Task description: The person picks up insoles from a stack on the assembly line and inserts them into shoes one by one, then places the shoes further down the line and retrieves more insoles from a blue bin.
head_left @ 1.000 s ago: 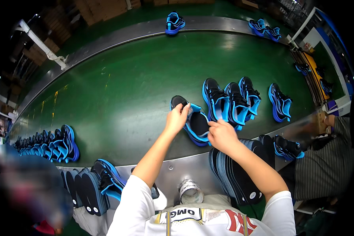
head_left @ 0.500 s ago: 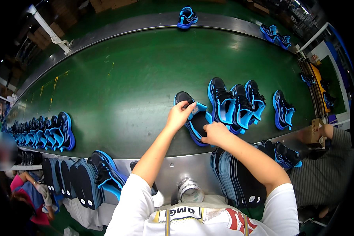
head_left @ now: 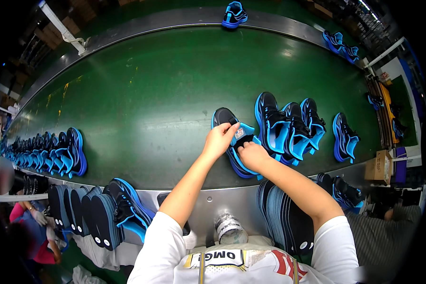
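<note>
A black and blue sneaker (head_left: pixel 224 117) lies on the green belt with its toe pointing away from me. My left hand (head_left: pixel 221 139) pinches the sneaker's light blue tongue (head_left: pixel 245 128), holding it up so a small label shows. Into the opening reaches my right hand (head_left: pixel 254 155), its fingers curled on the black insole, which is now mostly hidden by the hand and the shoe collar. Just right of it stand several matching sneakers (head_left: pixel 268 113), close together, and one more sneaker (head_left: pixel 344 137) sits apart.
Stacks of black insoles (head_left: pixel 280 213) lean at the metal edge on my right, with more insoles (head_left: pixel 102 215) on the left beside a sneaker (head_left: pixel 130 206). A clear container (head_left: pixel 230 229) stands before me. A sneaker row (head_left: pixel 57 154) fills the left; a carton (head_left: pixel 379 166) is at right.
My right hand has moved forward and deeper into the sneaker, taking the insole's heel end in with it. My left hand keeps hold of the tongue.
</note>
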A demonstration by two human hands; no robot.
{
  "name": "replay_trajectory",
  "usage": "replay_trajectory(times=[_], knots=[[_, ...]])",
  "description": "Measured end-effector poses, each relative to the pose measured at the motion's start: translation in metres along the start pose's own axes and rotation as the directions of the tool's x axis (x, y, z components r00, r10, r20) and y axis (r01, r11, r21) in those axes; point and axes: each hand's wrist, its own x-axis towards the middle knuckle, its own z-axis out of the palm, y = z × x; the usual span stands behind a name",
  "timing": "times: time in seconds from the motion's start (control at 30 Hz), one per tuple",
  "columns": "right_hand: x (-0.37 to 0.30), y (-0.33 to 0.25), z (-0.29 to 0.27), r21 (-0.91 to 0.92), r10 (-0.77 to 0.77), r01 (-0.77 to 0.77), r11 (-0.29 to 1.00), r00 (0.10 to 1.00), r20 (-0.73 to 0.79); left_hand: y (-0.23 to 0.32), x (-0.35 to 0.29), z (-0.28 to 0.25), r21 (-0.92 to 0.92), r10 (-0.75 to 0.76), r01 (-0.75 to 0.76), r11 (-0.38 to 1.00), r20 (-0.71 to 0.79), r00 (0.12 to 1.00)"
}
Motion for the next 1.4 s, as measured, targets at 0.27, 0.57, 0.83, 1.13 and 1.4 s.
replay_trajectory(times=[0.27, 0.57, 0.83, 1.13, 1.4], knots=[[0.011, -0.005, -0.010, -0.261, -0.061, 0.176, 0.949, 0.916, 0.396, -0.001, -0.001, -0.005, -0.043, -0.004, 0.006, 0.999, 0.037, 0.999], [0.004, -0.002, -0.037, -0.039, -0.195, 0.258, 0.965, 0.813, 0.548, -0.023, -0.002, 0.006, 0.214, 0.377, -0.321, 0.922, -0.319, 0.869], [-0.009, -0.021, -0.043, 0.052, -0.023, -0.010, 0.999, 0.798, 0.602, -0.005, -0.013, 0.007, 0.409, 0.463, -0.420, 0.810, -0.006, 0.886], [-0.095, -0.038, -0.053, -0.146, 0.101, -0.050, 0.988, 0.924, 0.370, -0.006, -0.051, -0.003, 0.460, 0.602, -0.544, 0.702, 0.025, 0.798], [-0.128, -0.046, -0.063, 0.135, 0.012, 0.004, 0.991, 0.993, -0.116, -0.019, -0.042, -0.034, 0.578, 0.690, -0.541, 0.611, -0.053, 0.722]])
